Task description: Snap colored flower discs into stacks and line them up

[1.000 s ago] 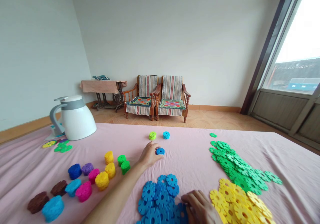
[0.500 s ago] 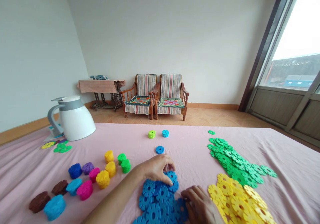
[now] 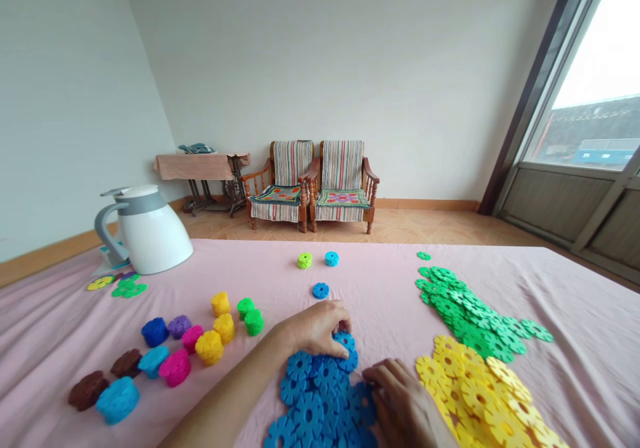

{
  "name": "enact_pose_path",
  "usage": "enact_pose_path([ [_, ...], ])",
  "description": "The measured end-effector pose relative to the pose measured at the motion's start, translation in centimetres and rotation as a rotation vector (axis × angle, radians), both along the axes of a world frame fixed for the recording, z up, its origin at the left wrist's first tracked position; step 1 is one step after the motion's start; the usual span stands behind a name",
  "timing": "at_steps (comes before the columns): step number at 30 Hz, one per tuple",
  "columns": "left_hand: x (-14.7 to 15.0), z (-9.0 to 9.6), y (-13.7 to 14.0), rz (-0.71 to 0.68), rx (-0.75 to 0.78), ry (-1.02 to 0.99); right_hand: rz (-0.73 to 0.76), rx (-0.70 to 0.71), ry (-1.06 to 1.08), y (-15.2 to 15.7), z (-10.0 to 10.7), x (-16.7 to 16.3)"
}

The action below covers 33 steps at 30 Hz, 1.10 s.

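Observation:
A pile of blue snowflake discs (image 3: 310, 411), flat plastic rounds with notched edges, lies in front of me. At its far end my left hand (image 3: 323, 331) curls, thumb and fingers bent round a blue snowflake disc (image 3: 345, 343); the fingertips are partly hidden. My right hand (image 3: 400, 398) is at the pile's right side, fingers bent and closed against another blue disc (image 3: 363, 400). Its thumb is partly covered. Beyond my left hand sits a short blue stack (image 3: 321, 291). Yellow snowflake discs (image 3: 480, 395) lie heaped just right of my right hand.
Green discs (image 3: 465, 311) spread behind the yellow heap. Several coloured disc stacks (image 3: 175, 367) stand at left on the pink cloth (image 3: 380, 301). A white jug (image 3: 153, 235) is at the far left. Small lime (image 3: 305, 260) and light-blue stacks (image 3: 331, 259) stand farther back.
The view has shifted slightly, so the table things sit a little higher in the picture. Both hands keep nearly the same places at the blue pile.

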<state>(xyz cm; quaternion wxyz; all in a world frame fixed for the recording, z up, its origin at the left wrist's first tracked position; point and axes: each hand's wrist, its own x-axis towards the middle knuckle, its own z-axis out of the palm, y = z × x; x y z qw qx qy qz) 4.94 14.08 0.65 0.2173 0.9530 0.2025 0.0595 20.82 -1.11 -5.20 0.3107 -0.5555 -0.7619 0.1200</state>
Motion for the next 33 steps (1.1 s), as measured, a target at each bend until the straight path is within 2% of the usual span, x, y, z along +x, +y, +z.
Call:
enact_pose_path([
  [4,0.2,-0.3,-0.3,0.047,0.033,0.010,-0.042,-0.006,0.031,-0.3,0.2,-0.4],
  [11,0.4,-0.4,-0.9,0.247,0.071,0.057,-0.006,-0.040,0.014,-0.3,0.9,-0.3],
  [17,1.0,0.5,-2.0,0.302,0.117,0.132,-0.015,-0.015,0.009,-0.2,0.5,-0.4],
  [20,1.1,0.3,-2.0,0.320,0.085,0.120,-0.018,-0.002,-0.002,-0.2,0.5,-0.3],
  [24,0.2,-0.4,0.3,0.419,-0.035,-0.116,0.001,0.008,-0.013,-0.2,1.0,-0.1],
  [29,-1.5,-0.7,4.6,0.583,0.024,-0.262,0.021,0.024,-0.016,0.0,0.6,0.1],
  [33,-1.7,-1.2,6.2,0.653,0.076,-0.326,0.013,0.066,-0.008,0.3,-0.4,0.1],
])
